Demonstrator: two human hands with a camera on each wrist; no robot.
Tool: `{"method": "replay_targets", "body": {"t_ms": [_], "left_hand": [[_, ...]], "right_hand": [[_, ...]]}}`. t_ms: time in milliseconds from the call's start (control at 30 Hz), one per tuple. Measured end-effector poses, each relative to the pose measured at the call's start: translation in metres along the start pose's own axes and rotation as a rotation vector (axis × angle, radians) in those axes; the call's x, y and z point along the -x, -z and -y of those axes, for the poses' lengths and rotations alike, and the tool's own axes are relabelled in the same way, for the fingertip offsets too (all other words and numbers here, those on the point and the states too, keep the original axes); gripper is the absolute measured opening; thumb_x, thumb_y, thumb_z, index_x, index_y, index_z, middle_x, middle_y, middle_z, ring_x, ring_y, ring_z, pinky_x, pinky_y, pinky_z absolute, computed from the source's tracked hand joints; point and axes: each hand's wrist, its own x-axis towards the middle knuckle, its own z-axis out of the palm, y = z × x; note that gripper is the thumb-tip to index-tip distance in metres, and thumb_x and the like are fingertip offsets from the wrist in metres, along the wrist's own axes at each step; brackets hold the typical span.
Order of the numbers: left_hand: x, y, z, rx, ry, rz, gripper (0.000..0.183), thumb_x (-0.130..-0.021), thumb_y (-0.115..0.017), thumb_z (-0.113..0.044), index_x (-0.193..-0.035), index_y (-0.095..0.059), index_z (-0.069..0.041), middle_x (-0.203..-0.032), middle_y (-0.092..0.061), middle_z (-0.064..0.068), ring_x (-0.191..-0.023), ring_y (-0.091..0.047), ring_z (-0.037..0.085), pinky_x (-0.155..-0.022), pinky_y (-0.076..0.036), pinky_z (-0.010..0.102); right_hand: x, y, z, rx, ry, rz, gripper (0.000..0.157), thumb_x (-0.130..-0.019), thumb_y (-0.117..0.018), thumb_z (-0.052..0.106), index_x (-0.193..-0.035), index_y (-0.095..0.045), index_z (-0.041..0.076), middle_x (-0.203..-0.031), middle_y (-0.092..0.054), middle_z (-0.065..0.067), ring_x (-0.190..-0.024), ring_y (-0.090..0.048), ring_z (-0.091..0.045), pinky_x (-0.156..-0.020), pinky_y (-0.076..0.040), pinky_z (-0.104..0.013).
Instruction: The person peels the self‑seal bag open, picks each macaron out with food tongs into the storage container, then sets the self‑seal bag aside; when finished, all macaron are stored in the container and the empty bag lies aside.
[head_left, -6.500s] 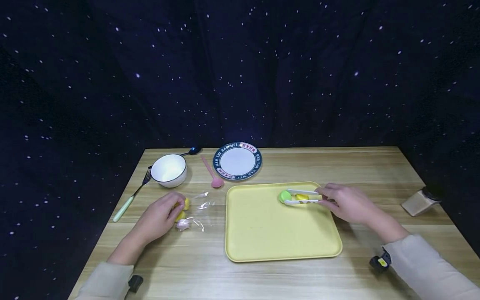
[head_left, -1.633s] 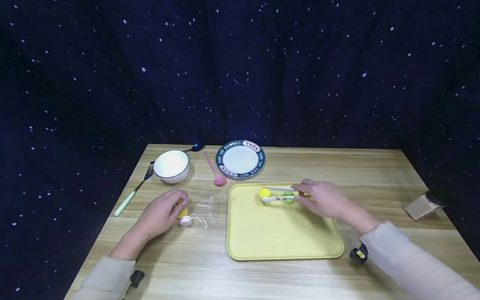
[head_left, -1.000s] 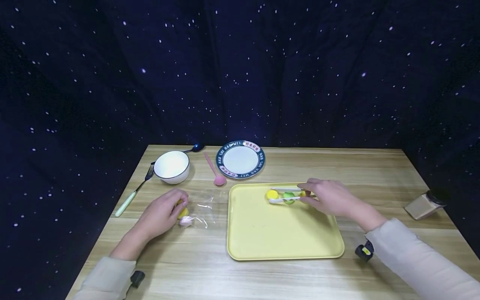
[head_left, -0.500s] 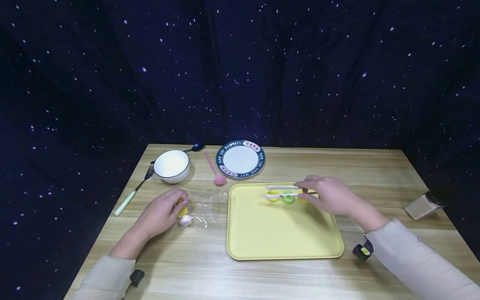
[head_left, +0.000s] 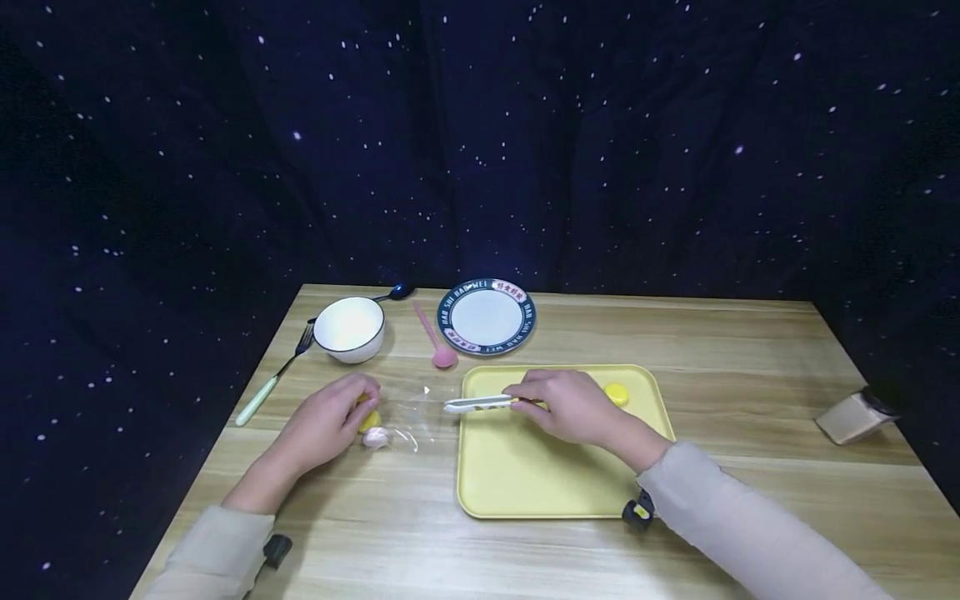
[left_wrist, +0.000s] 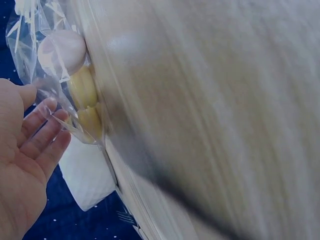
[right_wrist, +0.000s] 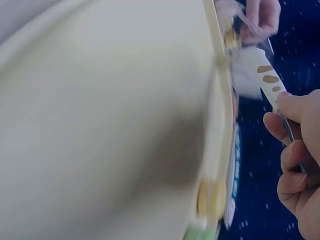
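Right-hand fingers (right_wrist: 292, 182) pinch tongs (head_left: 477, 403) — crosswise, tips leftward.

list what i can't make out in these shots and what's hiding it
Head view:
- part of the tray, behind the right hand
- part of the handle of the dark spoon, behind the bowl
- outline of the lid, lost against the dark backdrop

Right wrist view:
- green piece, blurred and cut off by the bottom edge
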Motion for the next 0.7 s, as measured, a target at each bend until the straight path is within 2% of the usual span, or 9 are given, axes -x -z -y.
{"method": "replay_targets", "body": {"t_ms": [200, 367, 700], "left_hand": [[0.000, 0.001, 0.000, 0.002, 0.004, 0.003, 0.005, -0.094, -0.061, -0.021, -0.098, -0.058, -0.022, -0.107, -0.058, -0.012, -0.101, -0.058, 0.009, -0.084, -0.050, 0.037], [-0.002, -0.001, 0.000, 0.005, -0.005, 0.005, 0.005, -0.095, -0.060, -0.022, -0.097, -0.057, -0.023, -0.107, -0.058, -0.012, -0.101, -0.057, 0.008, -0.085, -0.050, 0.036], [-0.001, -0.003, 0.000, 0.003, -0.009, 0.006, 0.005, -0.094, -0.061, -0.022, -0.098, -0.057, -0.024, -0.107, -0.058, -0.012, -0.102, -0.058, 0.009, -0.085, -0.050, 0.036]], "right_hand": [[-0.022, -0.023, 0.019, -0.034, 0.048, 0.089, 0.027, -0.094, -0.060, 0.036, -0.116, -0.069, 0.023, -0.087, -0.060, 0.016, -0.067, -0.051, -0.001, -0.055, -0.045, -0.023], [-0.032, -0.033, 0.026, -0.054, 0.052, 0.161, 0.034, -0.094, -0.058, 0.040, -0.122, -0.065, 0.023, -0.088, -0.057, 0.016, -0.068, -0.050, -0.002, -0.055, -0.043, -0.022], [-0.048, -0.050, 0.032, -0.071, 0.077, 0.174, 0.036, -0.094, -0.058, 0.041, -0.123, -0.064, 0.021, -0.097, -0.060, 0.014, -0.077, -0.053, -0.003, -0.061, -0.046, -0.023]]}}
